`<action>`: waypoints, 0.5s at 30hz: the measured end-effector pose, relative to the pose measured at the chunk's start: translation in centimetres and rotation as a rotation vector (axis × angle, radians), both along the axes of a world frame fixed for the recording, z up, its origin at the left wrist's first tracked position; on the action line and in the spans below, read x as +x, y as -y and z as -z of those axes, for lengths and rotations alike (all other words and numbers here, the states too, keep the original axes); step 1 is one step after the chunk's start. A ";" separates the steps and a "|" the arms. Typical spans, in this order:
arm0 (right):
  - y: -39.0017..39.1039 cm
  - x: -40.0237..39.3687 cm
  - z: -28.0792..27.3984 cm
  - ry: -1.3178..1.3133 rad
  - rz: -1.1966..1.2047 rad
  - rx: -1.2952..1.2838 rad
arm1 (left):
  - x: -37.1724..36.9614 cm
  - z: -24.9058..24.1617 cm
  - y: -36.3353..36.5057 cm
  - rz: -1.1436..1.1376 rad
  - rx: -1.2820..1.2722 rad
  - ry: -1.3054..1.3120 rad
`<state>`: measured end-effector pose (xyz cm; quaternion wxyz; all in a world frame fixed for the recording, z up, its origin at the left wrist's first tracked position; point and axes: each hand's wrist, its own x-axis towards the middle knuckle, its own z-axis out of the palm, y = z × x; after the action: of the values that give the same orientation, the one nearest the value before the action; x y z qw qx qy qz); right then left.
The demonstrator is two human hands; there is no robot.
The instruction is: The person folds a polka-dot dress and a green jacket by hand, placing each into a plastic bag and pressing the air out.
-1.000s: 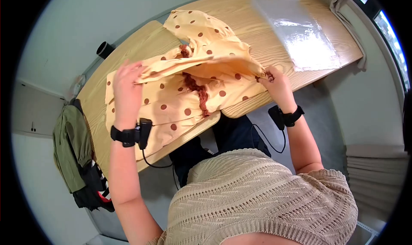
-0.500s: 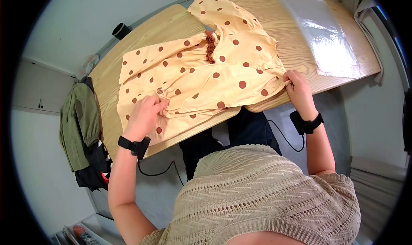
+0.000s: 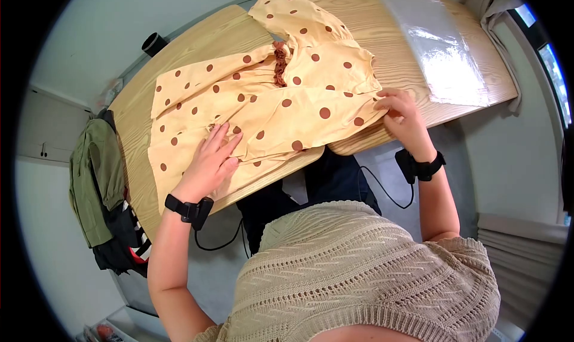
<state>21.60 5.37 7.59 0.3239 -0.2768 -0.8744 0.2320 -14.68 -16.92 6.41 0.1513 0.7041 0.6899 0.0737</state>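
Observation:
A yellow garment with brown dots [image 3: 269,111] lies spread over the wooden table [image 3: 134,111], one sleeve stretching to the far side. Brown ruffled trim [image 3: 280,64] runs along an opening near its middle. My left hand [image 3: 210,162] rests flat on the lower left part of the fabric, fingers spread. At the right end of the garment, by the table's near edge, my right hand [image 3: 403,114] has its fingers curved over the fabric's edge, thumb apart from the fingers.
A clear plastic sheet or bag [image 3: 445,52] lies on the table at the right. Beyond the far left edge is a black cylindrical object [image 3: 153,44]. Green and dark clothes [image 3: 98,174] hang at the left. Black cables run from both wristbands.
My left hand has loosened its pinch on the fabric and spread flat. My right hand's fingers have opened from the cloth's edge. The whole view has shifted slightly.

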 end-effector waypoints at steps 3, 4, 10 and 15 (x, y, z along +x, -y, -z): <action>-0.2 0.1 0.2 -0.049 0.034 -0.179 | 0.2 0.1 0.0 -0.020 -0.017 0.040; -0.6 0.1 0.8 -0.072 0.084 -0.242 | 0.2 -0.1 0.0 -0.039 -0.029 0.051; -0.6 -1.3 2.3 0.015 0.350 -0.093 | 1.2 -0.8 -0.2 -0.071 -0.129 -0.031; 0.3 -1.2 2.3 0.197 0.337 0.151 | 1.3 -0.3 -0.1 -0.083 -0.133 -0.054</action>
<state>20.41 5.03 5.27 0.2909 -0.4155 -0.8581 0.0799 -13.39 -16.80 6.75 0.1758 0.6649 0.7258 0.0148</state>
